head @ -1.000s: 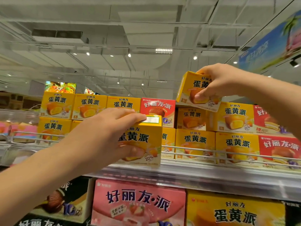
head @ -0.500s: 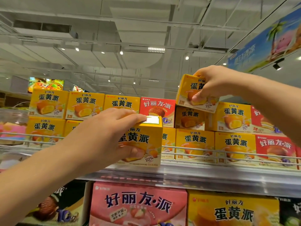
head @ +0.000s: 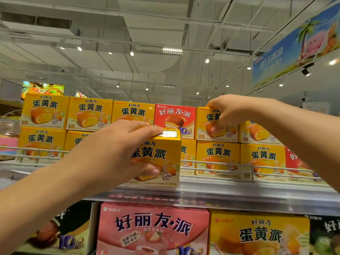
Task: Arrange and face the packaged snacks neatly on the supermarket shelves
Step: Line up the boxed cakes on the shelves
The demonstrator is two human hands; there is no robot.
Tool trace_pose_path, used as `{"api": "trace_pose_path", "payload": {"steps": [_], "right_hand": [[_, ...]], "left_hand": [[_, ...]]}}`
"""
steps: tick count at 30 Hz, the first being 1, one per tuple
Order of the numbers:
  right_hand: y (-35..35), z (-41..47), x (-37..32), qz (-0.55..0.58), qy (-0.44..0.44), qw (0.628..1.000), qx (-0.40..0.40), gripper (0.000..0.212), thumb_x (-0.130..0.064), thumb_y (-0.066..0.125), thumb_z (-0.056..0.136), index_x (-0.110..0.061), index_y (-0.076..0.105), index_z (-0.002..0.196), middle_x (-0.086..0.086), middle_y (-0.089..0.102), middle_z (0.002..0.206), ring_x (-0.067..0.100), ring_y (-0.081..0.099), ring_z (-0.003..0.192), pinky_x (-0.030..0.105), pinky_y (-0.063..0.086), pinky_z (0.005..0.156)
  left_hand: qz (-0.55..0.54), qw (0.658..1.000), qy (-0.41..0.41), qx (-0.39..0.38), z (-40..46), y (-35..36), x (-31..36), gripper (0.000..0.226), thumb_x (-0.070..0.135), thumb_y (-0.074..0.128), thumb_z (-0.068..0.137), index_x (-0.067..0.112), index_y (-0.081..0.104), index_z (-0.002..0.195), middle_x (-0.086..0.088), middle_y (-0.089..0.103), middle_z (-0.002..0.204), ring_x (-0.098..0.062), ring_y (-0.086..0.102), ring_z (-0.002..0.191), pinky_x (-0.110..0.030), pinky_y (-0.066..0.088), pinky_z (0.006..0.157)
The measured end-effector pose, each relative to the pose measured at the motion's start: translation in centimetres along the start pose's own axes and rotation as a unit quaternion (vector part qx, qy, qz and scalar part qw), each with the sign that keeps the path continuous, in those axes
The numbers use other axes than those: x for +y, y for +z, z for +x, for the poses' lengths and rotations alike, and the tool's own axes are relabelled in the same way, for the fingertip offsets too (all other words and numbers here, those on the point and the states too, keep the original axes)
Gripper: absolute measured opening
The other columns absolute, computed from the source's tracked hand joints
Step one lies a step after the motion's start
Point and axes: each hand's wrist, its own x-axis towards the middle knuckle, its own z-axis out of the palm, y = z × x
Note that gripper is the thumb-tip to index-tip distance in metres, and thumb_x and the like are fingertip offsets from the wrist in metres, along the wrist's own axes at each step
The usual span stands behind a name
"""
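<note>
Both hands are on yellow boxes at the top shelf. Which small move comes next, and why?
Probably let the right hand release its yellow box: it sits level in the upper row beside the red box, face forward. The left hand holds another yellow box out at the shelf edge, in front of the wire rail, so that one likely goes in afterwards.

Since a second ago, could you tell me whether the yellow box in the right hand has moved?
Yes. The yellow box in the right hand has come down, now level with the red box beside it.
</note>
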Motion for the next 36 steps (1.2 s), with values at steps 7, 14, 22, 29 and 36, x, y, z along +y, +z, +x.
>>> {"api": "trace_pose_path", "payload": {"steps": [7, 14, 22, 29, 36], "right_hand": [[0.9, -0.2, 0.1, -0.003, 0.004, 1.000, -0.013, 0.043, -0.034, 0.077, 0.079, -0.029, 0.050, 0.112, -0.009, 0.062, 0.094, 0.008, 0.061, 0.078, 0.025, 0.047, 0.058], [0.5, -0.5, -0.7, 0.003, 0.026, 0.999, -0.039, 0.066, -0.038, 0.078, 0.078, -0.027, 0.042, 0.133, -0.001, 0.062, 0.117, 0.019, 0.064, 0.096, 0.033, 0.055, 0.072], [2.1, -0.1, -5.4, -0.017, -0.082, 0.991, 0.103, 0.087, -0.062, 0.065, 0.080, -0.024, 0.029, 0.149, 0.002, 0.052, 0.141, 0.024, 0.053, 0.123, 0.039, 0.042, 0.099], [3.0, 0.2, -6.0, 0.008, -0.096, 0.967, 0.238, 0.062, -0.060, 0.077, 0.066, -0.030, 0.044, 0.109, -0.009, 0.048, 0.095, 0.015, 0.050, 0.091, 0.031, 0.034, 0.079], [3.0, -1.3, -6.5, 0.034, -0.119, 0.962, 0.242, 0.068, -0.046, 0.082, 0.070, -0.025, 0.048, 0.124, -0.004, 0.063, 0.113, 0.018, 0.057, 0.097, 0.038, 0.044, 0.089]], "left_hand": [[-0.016, 1.000, -0.006, -0.015, -0.2, 0.5, -0.3, 0.086, 0.078, 0.041, 0.066, 0.038, 0.045, 0.142, 0.011, 0.053, 0.140, -0.016, 0.049, 0.127, -0.042, 0.049, 0.096], [-0.012, 1.000, -0.007, -0.025, -0.1, 0.6, -0.4, 0.087, 0.080, 0.039, 0.066, 0.042, 0.039, 0.144, 0.015, 0.050, 0.142, -0.013, 0.046, 0.129, -0.043, 0.049, 0.097], [-0.008, 1.000, -0.004, -0.030, 0.0, 0.8, -0.4, 0.086, 0.080, 0.038, 0.066, 0.045, 0.035, 0.145, 0.018, 0.046, 0.144, -0.011, 0.044, 0.130, -0.040, 0.049, 0.097], [0.002, 0.999, 0.003, -0.034, -0.1, 0.8, -0.6, 0.086, 0.082, 0.035, 0.066, 0.047, 0.032, 0.145, 0.019, 0.044, 0.146, -0.009, 0.042, 0.130, -0.041, 0.050, 0.096], [0.003, 1.000, 0.011, -0.028, -0.1, 0.9, -0.4, 0.086, 0.082, 0.034, 0.066, 0.047, 0.033, 0.145, 0.018, 0.044, 0.145, -0.009, 0.042, 0.130, -0.039, 0.050, 0.094]]}}
